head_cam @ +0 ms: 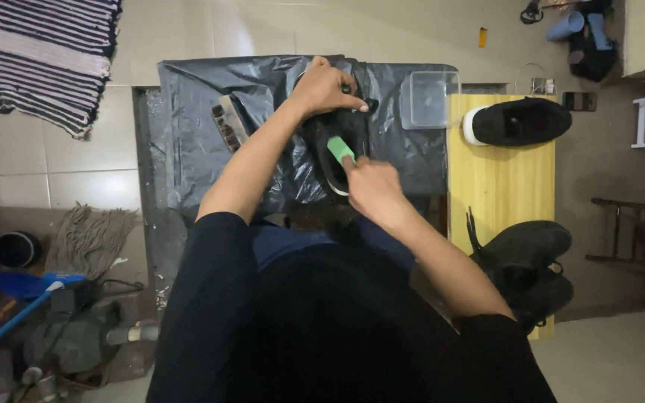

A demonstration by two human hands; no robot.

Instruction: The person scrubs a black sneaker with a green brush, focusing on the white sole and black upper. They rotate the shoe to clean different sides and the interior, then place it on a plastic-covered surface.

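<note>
Tiled flooring, pale and smooth, surrounds a crinkled black plastic sheet point(210, 142) spread at upper centre of the frame. On that sheet lies a black shoe point(337, 149), sole edge pale, partly hidden by both hands. Left hand point(326, 88) grips the shoe's far end, fingers curled and pressed together over the upper. Right hand point(371, 190) pinches a small green brush point(340, 149), a rounded plastic block, its end touching the shoe's side. A scrubbing brush point(227, 123) with dark bristles rests on the sheet to the left of the shoe. A clear, square plastic container point(428, 98) sits at the sheet's right edge. Beside it, a yellow wooden board point(498, 183) carries a second black shoe point(520, 121) at upper right and a dark pair point(528, 265) at lower right. A striped woven rug point(42, 56) occupies upper left; a stringy mop point(87, 239) lies at lower left.
</note>
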